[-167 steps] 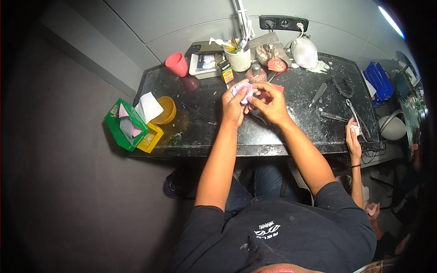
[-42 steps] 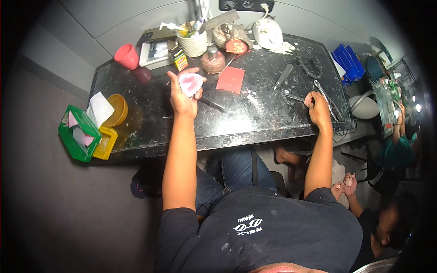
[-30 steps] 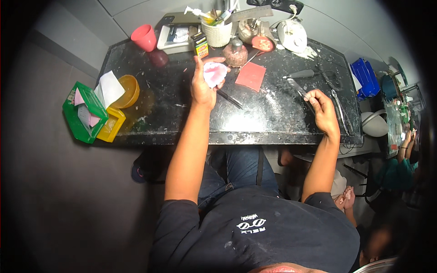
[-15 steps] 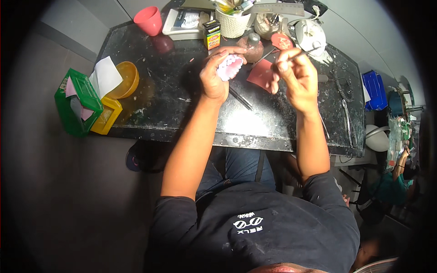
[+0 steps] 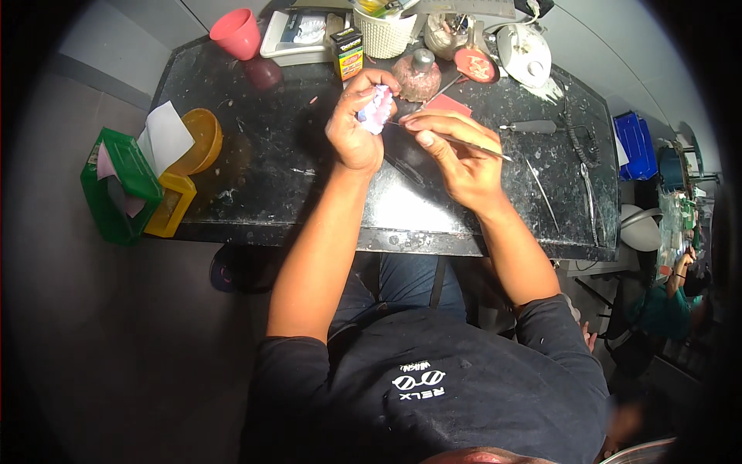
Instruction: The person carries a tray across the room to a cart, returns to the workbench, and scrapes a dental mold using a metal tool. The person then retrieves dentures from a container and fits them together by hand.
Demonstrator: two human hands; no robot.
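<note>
Left hand: fingers clamped on one pink-and-white toothed model. Right hand, at its four o'clock: fingers pinching one thin tool. One printed box at eleven, one lettered shirt at six.

A pink plastic cup stood near the far left corner of the black, speckled table, just beside a shallow white rectangular tray. Right of the tray came an upright black-and-yellow box and a cream, textured round pot with slender implements in it. On the left, a white sheet of paper overlapped an amber round bowl, near a green plastic bin. A blue plastic tray lay beyond the table's right end.
</note>
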